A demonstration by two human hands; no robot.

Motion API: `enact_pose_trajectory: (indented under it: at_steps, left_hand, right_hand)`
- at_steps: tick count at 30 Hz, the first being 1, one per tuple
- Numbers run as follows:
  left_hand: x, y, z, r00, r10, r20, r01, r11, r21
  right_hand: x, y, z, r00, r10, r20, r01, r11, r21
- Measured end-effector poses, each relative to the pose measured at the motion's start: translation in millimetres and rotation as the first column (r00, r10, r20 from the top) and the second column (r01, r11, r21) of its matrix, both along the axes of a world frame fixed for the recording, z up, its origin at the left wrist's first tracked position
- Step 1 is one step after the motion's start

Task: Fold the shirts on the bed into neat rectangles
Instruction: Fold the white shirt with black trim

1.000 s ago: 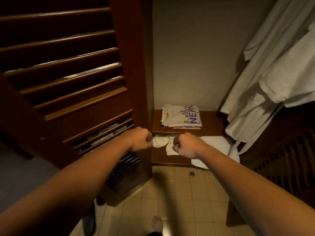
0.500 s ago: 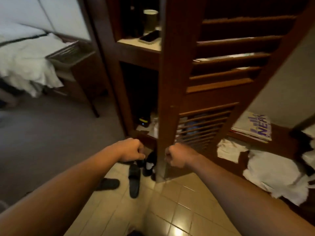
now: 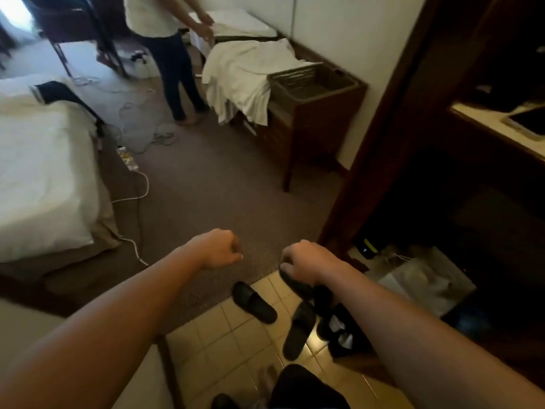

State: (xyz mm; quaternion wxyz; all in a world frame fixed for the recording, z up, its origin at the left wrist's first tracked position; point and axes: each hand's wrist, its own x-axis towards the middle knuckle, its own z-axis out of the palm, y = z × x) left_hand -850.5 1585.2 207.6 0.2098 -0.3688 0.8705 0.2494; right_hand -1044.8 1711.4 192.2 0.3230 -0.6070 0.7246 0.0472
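Swinging away from the closet and its folded stack, the view now faces the bedroom. Both hands, left hand (image 3: 216, 250) and right hand (image 3: 306, 262), are curled into empty fists. Left of them and beyond lies the bed (image 3: 44, 178); no unfolded shirts show there.

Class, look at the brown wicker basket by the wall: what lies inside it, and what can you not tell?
The wicker basket shows only its dark woven inner walls; no contents show. Its bottom is shadowed, so small items cannot be excluded. A white sheet lies beside it.
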Motion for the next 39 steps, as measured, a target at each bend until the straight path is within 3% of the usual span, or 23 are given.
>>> enact_pose_trajectory:
  at_steps: [8,21,29,39]
  left_hand:
    - [50.0,-94.7,-18.8,0.965,0.264,0.008,-0.264,0.963,0.05]
    - [106.5,-221.0,-59.1,0.825,0.564,-0.031,-0.555,0.82,0.142]
    - [170.0,-364.7,-74.2,0.809,0.587,0.025,-0.588,0.808,0.036]
    - [243.0,-577.0,-40.1,0.796,0.604,0.03,-0.603,0.797,-0.043]
  right_hand:
    - [16.3,-148.7,-15.9,0.965,0.262,-0.025,-0.262,0.965,-0.013]
    - [42.7,-353.6,-41.2,0.916,0.398,0.05,-0.4,0.916,0.033]
    - [104.6,-531.0,-46.2,0.89,0.454,0.041,-0.454,0.891,-0.02]
    - [191.3,-736.3,-24.7,0.867,0.496,0.053,-0.491,0.867,-0.088]
